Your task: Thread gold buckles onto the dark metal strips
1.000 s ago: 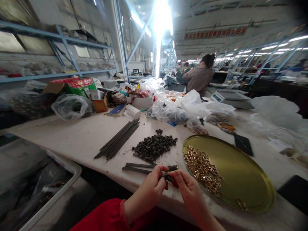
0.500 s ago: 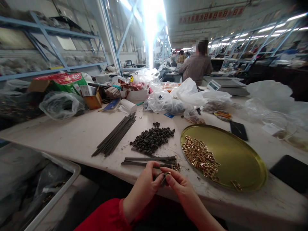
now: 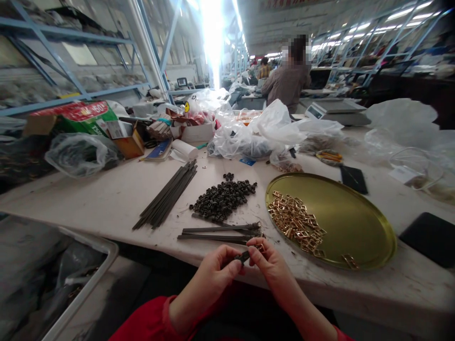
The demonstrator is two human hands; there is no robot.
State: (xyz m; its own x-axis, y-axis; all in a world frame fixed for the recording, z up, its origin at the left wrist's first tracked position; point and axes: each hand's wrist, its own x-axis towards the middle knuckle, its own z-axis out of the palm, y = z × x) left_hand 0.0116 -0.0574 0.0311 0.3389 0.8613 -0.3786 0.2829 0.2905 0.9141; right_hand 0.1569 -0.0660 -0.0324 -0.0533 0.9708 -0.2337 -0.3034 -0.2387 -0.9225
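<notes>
Low over the table's front edge, my left hand (image 3: 220, 266) pinches a dark strap (image 3: 243, 257), most of it hidden by the fingers. Closed on the same strap from the other side is my right hand (image 3: 270, 265); a bit of gold buckle (image 3: 261, 247) shows at its fingertips. Just beyond lie a few dark straps (image 3: 213, 229) with buckles at their right ends. Behind them is a heap of small dark loops (image 3: 223, 199). A bundle of plain dark strips (image 3: 167, 194) rests to the left. Gold buckles (image 3: 296, 222) are piled on a round gold tray (image 3: 348, 213).
Plastic bags (image 3: 249, 137), a green and red box (image 3: 78, 116) and a scale (image 3: 336, 113) line the table's back. Two dark flat things, a small pad (image 3: 353, 179) and a larger one (image 3: 430, 239), lie right. A white bin (image 3: 106, 258) stands below left. A person (image 3: 289, 80) is farther off.
My hands have drawn slightly apart, and the dark strap between them shows more. The gold buckle at my right fingertips is easier to see. The camera view has tilted a little.
</notes>
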